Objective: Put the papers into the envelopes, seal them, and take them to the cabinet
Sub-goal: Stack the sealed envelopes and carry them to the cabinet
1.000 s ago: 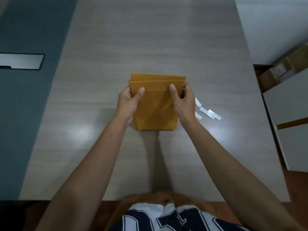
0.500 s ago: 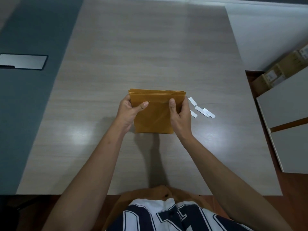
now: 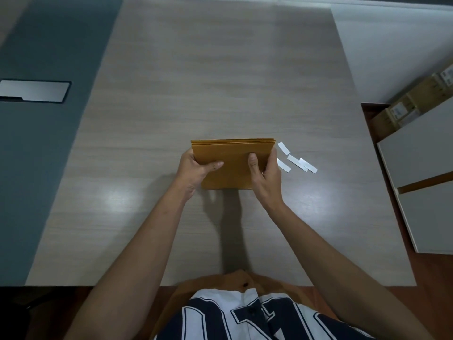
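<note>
A stack of brown envelopes [image 3: 232, 163] stands on its lower edge on the wooden table [image 3: 220, 82], tilted towards me, with its top edges lined up. My left hand [image 3: 196, 168] grips the stack's left side, thumb laid across the front. My right hand [image 3: 266, 173] grips the right side, thumb on the front and fingers behind. No loose papers show outside the envelopes.
Several white peel-off strips [image 3: 295, 160] lie on the table just right of the stack. A white cabinet [image 3: 421, 173] stands to the right, with cardboard boxes [image 3: 411, 104] behind it. A grey panel with a metal plate [image 3: 34, 90] lies left of the table.
The envelopes have been squared up: the staggered top edges are now level, and the stack has tipped more upright. Both hands keep their grip.
</note>
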